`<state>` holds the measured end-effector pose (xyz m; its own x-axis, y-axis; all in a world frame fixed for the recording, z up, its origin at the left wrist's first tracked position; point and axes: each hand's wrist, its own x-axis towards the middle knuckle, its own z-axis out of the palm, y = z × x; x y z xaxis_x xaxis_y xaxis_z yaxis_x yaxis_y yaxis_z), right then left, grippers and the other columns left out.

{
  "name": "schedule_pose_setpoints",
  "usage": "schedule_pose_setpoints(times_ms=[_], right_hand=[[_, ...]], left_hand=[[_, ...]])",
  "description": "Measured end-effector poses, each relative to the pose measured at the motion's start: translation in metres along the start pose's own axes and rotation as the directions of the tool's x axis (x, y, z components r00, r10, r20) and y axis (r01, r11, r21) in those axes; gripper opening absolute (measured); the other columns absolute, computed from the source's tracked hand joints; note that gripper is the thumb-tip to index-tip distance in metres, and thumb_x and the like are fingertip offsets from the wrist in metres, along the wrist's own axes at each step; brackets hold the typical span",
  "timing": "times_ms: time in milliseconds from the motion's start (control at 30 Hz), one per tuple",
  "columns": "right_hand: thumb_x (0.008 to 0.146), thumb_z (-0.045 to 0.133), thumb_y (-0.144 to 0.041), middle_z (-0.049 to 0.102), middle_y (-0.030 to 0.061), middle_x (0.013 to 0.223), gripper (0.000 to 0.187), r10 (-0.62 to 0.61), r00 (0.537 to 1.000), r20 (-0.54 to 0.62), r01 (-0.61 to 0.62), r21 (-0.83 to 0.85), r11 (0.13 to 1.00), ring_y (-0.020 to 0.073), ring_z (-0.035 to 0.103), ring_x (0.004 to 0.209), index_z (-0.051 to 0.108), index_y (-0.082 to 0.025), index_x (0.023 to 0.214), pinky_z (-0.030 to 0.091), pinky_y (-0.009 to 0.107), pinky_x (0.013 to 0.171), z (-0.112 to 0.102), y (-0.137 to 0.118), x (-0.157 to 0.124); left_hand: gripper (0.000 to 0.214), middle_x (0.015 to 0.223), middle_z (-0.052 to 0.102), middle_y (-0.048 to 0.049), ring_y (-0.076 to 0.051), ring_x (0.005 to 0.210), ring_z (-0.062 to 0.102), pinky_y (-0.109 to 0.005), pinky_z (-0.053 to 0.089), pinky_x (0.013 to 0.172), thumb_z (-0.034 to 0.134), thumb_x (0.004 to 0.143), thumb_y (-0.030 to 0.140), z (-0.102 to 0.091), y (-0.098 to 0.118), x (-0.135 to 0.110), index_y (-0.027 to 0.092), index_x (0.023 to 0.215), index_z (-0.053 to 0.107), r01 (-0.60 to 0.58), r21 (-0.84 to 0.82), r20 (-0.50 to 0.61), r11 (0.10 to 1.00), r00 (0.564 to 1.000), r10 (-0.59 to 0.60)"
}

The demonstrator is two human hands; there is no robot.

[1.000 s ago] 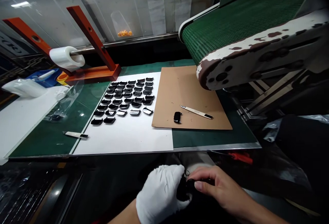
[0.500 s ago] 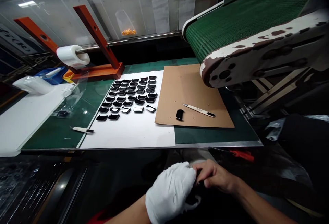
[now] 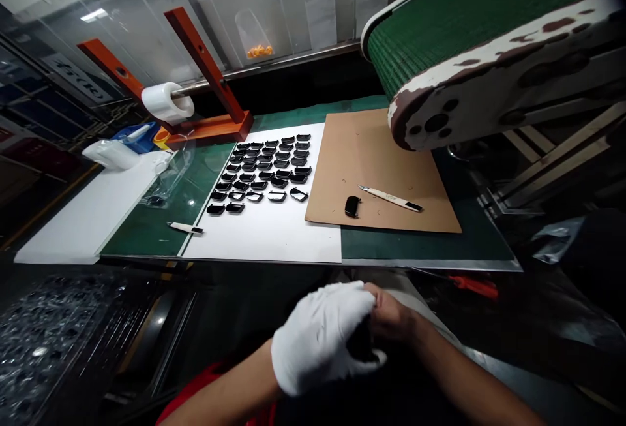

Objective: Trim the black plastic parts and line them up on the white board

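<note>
My left hand [image 3: 323, 338], in a white glove, is curled closed in front of my lap, below the bench edge. My bare right hand [image 3: 392, 314] meets it at the fingertips, its fingers pinched together. Whatever they hold is hidden; only a dark patch shows inside the gloved fingers. On the bench ahead, a small black plastic part [image 3: 351, 207] lies on a brown cardboard sheet [image 3: 352, 152], beside a white-handled craft knife [image 3: 390, 197]. To its left, several similar black parts [image 3: 259, 185] lie in rows on white paper [image 3: 274, 237].
Another craft knife [image 3: 184, 228] lies by the paper's left edge. An orange stand [image 3: 210, 130] carries a plastic film roll [image 3: 166, 103]. A green conveyor [image 3: 440, 28] overhangs the right side. A red-handled tool [image 3: 474, 286] lies below the bench edge; clear trays [image 3: 53, 328] are lower left.
The view has shifted, so the bench items appear further right and slightly higher. My right hand has turned and sits closer behind the gloved hand; both hands stay together.
</note>
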<state>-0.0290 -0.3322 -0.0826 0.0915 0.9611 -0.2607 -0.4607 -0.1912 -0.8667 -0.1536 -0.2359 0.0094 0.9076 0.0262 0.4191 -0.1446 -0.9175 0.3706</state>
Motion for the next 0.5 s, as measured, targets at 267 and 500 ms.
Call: schedule_pose_setpoints(times_ms=[267, 500], right_hand=[[0.078, 0.055, -0.054, 0.068, 0.0033, 0.061, 0.039, -0.007, 0.970, -0.242, -0.097, -0.413, 0.906, 0.0092, 0.048, 0.040, 0.067, -0.016, 0.079, 0.034, 0.024, 0.043, -0.001, -0.049, -0.017], [0.083, 0.046, -0.031, 0.068, 0.0143, 0.065, 0.030, -0.197, 0.851, -0.488, -0.330, -0.786, 0.522, 0.0247, 0.061, 0.061, 0.069, -0.017, 0.069, 0.032, 0.034, 0.056, 0.038, -0.054, -0.034]], left_hand=[[0.035, 0.082, 0.068, -0.0063, -0.025, 0.072, 0.068, -0.034, 0.052, 0.063, 0.053, 0.079, 0.049, -0.004, -0.019, 0.023, 0.018, 0.094, 0.058, 0.323, 0.381, 0.456, 0.866, 0.750, -0.480], [0.017, 0.082, 0.068, -0.0106, -0.028, 0.073, 0.068, -0.036, 0.051, 0.064, 0.049, 0.078, 0.020, 0.017, -0.010, 0.034, 0.014, 0.090, 0.060, 0.297, 0.475, 0.544, 0.829, 0.641, -0.541]])
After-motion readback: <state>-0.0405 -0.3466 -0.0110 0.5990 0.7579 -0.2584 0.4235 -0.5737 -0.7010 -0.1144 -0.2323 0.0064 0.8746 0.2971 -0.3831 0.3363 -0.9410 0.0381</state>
